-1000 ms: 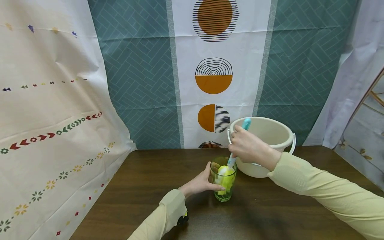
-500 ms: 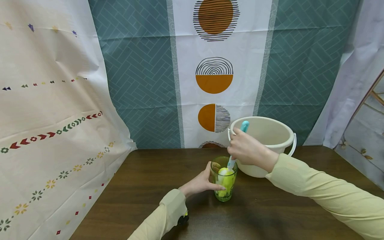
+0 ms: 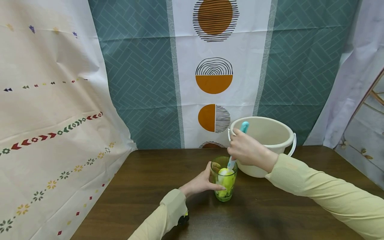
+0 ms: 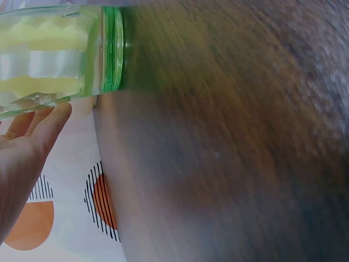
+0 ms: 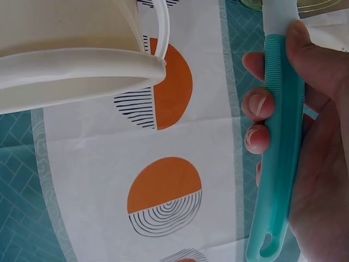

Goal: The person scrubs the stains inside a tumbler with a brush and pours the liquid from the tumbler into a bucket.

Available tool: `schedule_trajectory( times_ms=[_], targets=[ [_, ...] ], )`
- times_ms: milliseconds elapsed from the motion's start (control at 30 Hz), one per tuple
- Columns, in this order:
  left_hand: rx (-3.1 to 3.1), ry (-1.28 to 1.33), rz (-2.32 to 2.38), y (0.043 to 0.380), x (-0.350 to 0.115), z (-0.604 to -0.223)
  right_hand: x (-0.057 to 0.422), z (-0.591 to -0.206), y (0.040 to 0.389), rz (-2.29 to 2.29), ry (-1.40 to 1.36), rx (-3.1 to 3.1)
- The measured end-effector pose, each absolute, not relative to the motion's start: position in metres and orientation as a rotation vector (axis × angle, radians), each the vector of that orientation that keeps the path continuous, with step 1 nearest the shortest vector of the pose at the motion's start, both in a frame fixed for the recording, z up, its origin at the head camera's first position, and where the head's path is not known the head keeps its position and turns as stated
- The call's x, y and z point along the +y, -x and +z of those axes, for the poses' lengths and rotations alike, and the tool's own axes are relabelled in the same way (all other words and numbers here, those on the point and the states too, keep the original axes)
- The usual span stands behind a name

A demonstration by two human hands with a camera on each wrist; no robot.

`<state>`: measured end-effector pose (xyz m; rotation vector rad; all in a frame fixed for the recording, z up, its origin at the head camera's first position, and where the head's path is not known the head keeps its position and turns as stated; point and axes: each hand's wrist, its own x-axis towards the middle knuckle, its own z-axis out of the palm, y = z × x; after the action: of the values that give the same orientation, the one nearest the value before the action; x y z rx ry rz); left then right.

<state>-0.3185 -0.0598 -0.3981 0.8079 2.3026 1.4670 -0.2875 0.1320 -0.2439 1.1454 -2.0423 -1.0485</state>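
A green-tinted drinking glass [image 3: 223,197] stands upright on the table, with my left hand [image 3: 198,184] gripping its near left side, thumb across the front and fingers behind. In the left wrist view the thick base of the glass [image 4: 112,49] shows on its side, fingertips against the wall. My right hand [image 3: 250,150] grips the teal handle of a sponge bottle brush [image 3: 244,127] from above. The brush's yellow and white sponge head [image 3: 226,180] is down inside the glass. Fingers wrap round the ribbed handle [image 5: 281,158] in the right wrist view.
Behind my right hand stands a cream bucket [image 3: 255,171] with its handle hanging at the side. The dark wooden table [image 3: 150,186] ends at a patterned cloth [image 3: 138,83] behind. A pale cloth [image 3: 60,140] hangs along the left.
My right hand and the brush have dipped a little, so the teal handle end sits lower and the sponge deeper in the glass. The left hand has stayed on the glass.
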Motion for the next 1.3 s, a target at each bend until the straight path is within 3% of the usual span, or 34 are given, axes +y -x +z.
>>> schedule_trajectory(
  times_ms=[367, 1300],
  targets=[
    [2.300, -0.909, 1.491, 0.3216, -0.0590, -0.3999, 0.1318, -0.2450, 0.2877, -1.055, -1.140, -2.029],
    [2.295, -0.851, 1.481, 0.3189, -0.0606, -0.3991, 0.1343, -0.2371, 0.2847, -1.016, -1.154, -2.029]
  ],
)
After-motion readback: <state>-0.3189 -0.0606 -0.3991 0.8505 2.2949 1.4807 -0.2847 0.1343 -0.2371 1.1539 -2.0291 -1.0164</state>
